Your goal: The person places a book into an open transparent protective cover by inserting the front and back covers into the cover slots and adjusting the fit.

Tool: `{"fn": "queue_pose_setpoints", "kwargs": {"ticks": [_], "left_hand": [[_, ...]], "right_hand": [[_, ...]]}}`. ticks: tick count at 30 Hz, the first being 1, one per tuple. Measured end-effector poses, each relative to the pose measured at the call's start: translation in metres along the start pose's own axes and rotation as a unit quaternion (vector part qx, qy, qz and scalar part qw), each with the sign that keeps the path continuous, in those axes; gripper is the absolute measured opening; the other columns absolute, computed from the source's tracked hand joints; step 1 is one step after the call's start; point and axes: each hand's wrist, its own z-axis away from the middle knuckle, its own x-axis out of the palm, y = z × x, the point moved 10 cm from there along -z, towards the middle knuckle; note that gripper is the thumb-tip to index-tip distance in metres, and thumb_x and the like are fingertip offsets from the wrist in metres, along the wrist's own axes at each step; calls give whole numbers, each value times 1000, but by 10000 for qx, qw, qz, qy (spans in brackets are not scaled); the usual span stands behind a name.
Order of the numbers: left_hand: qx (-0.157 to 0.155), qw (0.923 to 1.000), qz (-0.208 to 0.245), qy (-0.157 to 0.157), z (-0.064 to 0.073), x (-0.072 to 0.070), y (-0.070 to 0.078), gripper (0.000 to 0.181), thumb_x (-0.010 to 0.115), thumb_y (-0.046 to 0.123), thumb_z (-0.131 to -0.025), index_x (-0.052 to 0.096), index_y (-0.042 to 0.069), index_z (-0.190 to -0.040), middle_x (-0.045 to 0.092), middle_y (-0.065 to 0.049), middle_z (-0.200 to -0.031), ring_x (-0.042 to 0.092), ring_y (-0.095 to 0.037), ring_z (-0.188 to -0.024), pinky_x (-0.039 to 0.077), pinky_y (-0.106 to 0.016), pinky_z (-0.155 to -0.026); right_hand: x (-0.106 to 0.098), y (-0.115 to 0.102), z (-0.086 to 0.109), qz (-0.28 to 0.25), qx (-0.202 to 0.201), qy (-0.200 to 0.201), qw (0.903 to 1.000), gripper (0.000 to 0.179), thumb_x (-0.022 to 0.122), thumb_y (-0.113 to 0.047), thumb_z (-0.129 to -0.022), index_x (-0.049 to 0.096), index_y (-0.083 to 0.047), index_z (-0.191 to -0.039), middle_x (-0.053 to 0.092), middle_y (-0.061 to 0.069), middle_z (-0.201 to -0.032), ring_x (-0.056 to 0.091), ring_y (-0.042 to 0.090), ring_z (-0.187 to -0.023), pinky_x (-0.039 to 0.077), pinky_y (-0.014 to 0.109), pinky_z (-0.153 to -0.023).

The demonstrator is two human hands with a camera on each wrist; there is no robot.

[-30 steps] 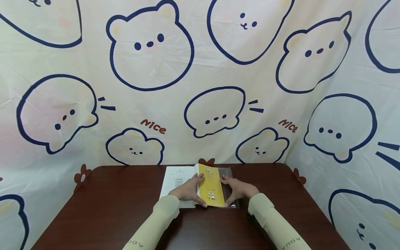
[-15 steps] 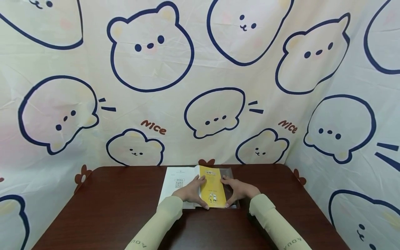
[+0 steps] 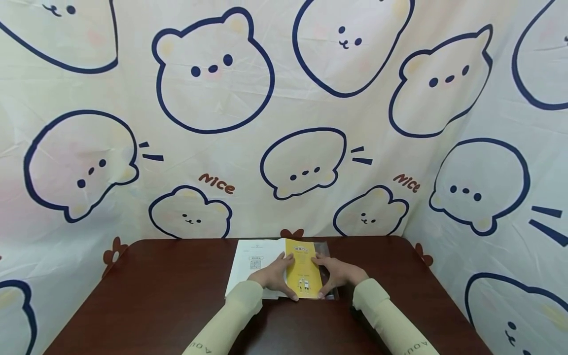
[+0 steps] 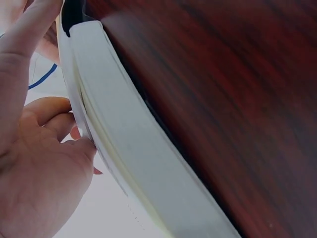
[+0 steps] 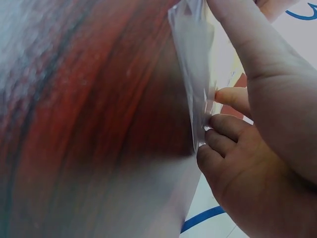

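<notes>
While It Lies Open: Book (image 4: 133, 129) with Yellow Panel (image 3: 303, 271)

Book: one, spread on a dark table (image 3: 168, 286); the panel serves as landmark. A white page (image 3: 243, 252), printed with a code (image 3: 255, 265), lies flat to the panel's left. Thick page block, seen in the left wrist view, with a thin sheet bowed along it.

Clear cover (image 5: 190, 74): one, glossy, showing along the panel's right side and seemingly running beneath it; probably set there so both edges can be handled together.

Left hand (image 3: 271, 276): laid across the panel's left edge, thumb and fingers spread apart, thumb at the near end, fingers farther up. Presumably spread so as to press a long stretch of edge, since the bowed sheet looks ready to spring up.

Right hand (image 3: 340, 273): at the panel's right edge, thumb by the near corner, forefinger farther up, the two apart. Bent fingertips touch the cover; whether they pinch it, cannot tell. Likely placed to keep panel and cover in line.

Sleeves (image 3: 241, 301): two, pale, reaching in from the panel's near side, cuffs apart from it.

Backdrop (image 3: 213, 101): one cloth, outlined with animal faces, beyond the panel.
</notes>
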Motion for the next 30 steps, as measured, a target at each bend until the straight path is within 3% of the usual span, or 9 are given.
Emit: {"fn": "queue_pose_setpoints", "kwargs": {"ticks": [12,30], "left_hand": [[69,9999,-149,-16,1,2,6,114,96,37,-67,36,3,-157,23,-11,-168,6,-35,-158,18,-52,-125],[-132,9996,-242,-101,1,4,9,112,96,36,-68,36,4,-157,25,-11,-168,8,-34,-158,20,-51,-125]], "right_hand": [[0,-1,0,-25,-105,-30,9999,111,97,-33,-67,37,-12,-158,22,13,-169,22,38,-154,28,58,-120],[0,-1,-1,154,-16,-38,9999,110,97,-34,-68,38,-13,-158,20,13,-169,20,37,-155,27,56,-121]]}}
